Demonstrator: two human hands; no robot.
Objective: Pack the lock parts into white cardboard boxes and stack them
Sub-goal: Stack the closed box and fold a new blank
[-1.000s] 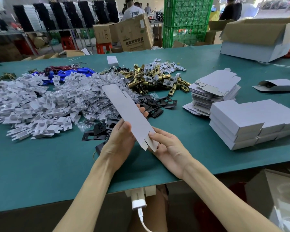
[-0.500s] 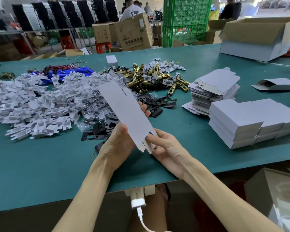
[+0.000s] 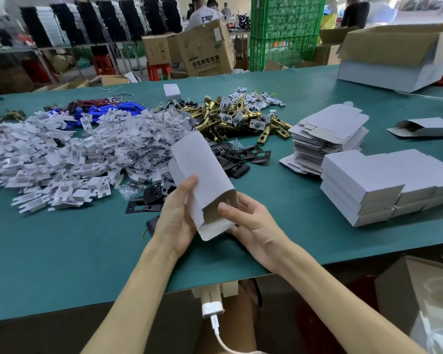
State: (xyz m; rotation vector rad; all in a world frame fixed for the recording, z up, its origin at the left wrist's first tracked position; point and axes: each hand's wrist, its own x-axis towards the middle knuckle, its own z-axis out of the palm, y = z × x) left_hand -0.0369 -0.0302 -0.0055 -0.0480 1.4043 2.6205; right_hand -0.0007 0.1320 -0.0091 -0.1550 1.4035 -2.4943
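The white cardboard box [image 3: 202, 172] is a half-formed sleeve, plain white outside and brown inside. It is held just above the near middle of the green desk [image 3: 62, 251]. The left hand [image 3: 175, 215] grips its left edge, thumb on the top face. The right hand [image 3: 251, 221] pinches the open near end, thumb at the mouth. Its long axis runs from 11 o'clock to 5 o'clock, with the open mouth and rounded flap toward the person. A brown carton [image 3: 207, 47] at 12 o'clock bears dark print too blurred to read.
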